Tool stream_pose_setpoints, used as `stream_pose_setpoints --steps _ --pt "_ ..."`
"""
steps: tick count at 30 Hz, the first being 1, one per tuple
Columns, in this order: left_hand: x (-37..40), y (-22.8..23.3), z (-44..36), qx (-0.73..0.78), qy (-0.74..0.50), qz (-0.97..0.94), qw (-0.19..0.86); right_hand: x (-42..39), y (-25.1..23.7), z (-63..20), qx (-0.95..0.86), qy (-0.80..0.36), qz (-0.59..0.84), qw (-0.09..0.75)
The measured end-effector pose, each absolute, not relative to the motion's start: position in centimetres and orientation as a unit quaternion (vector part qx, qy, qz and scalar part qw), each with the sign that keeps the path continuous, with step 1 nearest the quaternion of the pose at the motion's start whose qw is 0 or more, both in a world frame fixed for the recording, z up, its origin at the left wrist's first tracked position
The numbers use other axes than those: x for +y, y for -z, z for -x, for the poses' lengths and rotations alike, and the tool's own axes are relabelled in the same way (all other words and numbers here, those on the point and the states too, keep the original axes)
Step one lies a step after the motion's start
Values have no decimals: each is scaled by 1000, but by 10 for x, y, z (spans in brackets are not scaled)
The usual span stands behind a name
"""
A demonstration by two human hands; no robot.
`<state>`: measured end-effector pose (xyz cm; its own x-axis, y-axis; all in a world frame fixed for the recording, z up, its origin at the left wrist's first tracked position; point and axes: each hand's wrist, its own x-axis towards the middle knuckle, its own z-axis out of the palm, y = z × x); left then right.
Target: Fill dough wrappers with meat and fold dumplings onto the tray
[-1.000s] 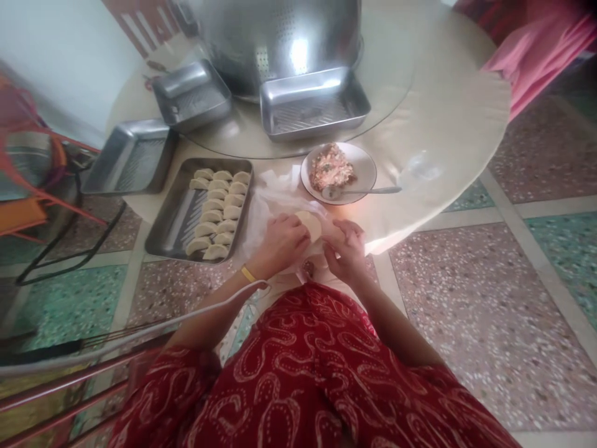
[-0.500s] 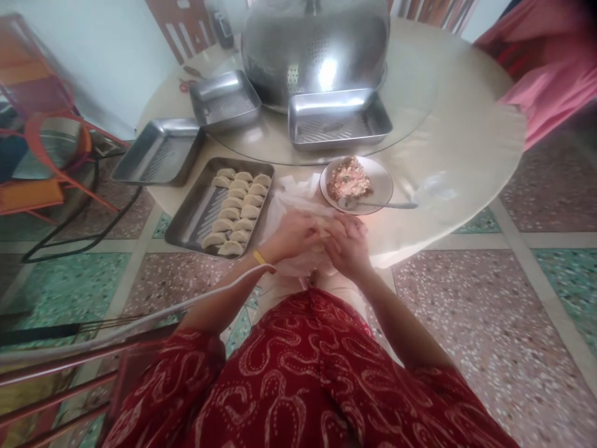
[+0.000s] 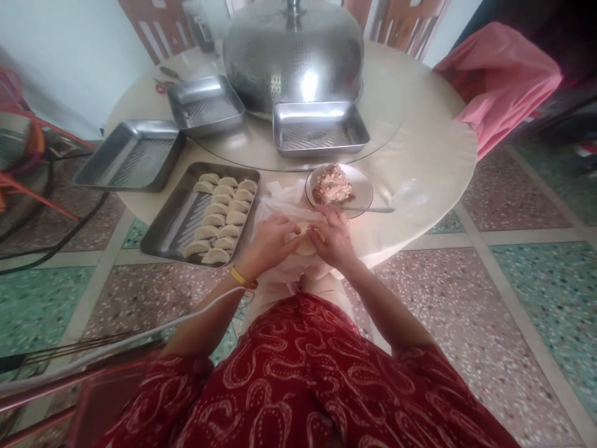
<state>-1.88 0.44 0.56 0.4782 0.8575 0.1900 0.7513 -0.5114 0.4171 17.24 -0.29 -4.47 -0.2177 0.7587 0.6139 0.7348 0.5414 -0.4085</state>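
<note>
Between my two hands is a round, pale dumpling wrapper (image 3: 306, 246), over the plastic bag at the table's front edge. My left hand (image 3: 272, 241), with a yellow band at the wrist, pinches its left side. On the opposite side, the thumb and fingers of my right hand (image 3: 334, 239) grip the edge. Just beyond the right hand sits a plate (image 3: 362, 186) of minced filling (image 3: 332, 185) with a spoon (image 3: 375, 210) lying across it. To the left, a metal tray (image 3: 175, 227) holds rows of folded dumplings (image 3: 226, 214). The fingers hide part of the wrapper.
A crumpled white plastic bag (image 3: 280, 198) lies under and behind my hands. Three more metal trays, one at the far left (image 3: 130, 155), stand around a large domed steel cover (image 3: 293, 56). A white cable (image 3: 186, 315) runs by my left forearm. Pink cloth (image 3: 504, 81) hangs at the right.
My hands have moved apart, and the wrapper between them now shows as a flatter round. The whole view has shifted, so the table and trays appear further left.
</note>
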Motion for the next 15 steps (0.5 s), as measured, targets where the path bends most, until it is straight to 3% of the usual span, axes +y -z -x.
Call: stream_pose_setpoints --steps 6,11,13,15 --pt "12 -11 22 477 -245 -833 137 15 33 -172 -802 -35 448 393" --pt "8 -23 28 482 -353 -790 141 31 16 -174 -788 -102 408 449" --pt "-5 -25 28 491 -449 -727 169 40 8 -177 -771 -137 410 467" --pt "-19 -23 23 502 -509 -640 282 47 1 -179 -756 -162 418 477"
